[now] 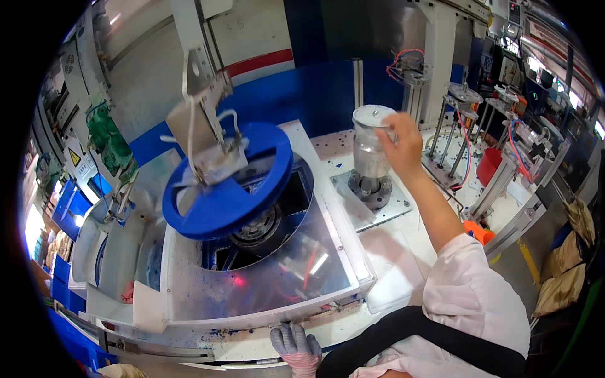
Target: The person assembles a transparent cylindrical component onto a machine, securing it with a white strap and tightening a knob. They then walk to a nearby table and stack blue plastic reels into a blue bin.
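Note:
My bare right hand is raised at the upper right side of an upright metal cylinder. Its thumb and fingers are apart and partly overlap the cylinder's edge; whether they touch it I cannot tell. The cylinder has a flat lid with a bolt and sits on a round, bolted base. My left hand, in a grey and pink striped glove, lies with fingers stretched out on the white front ledge. Left of the cylinder, a large blue plastic ring with spokes hangs tilted under a machine arm.
Beneath the blue ring, a shiny metal panel surrounds a round opening with a dark hub. Pneumatic fixtures, a red bucket and an orange object stand to the right. White chutes are at left.

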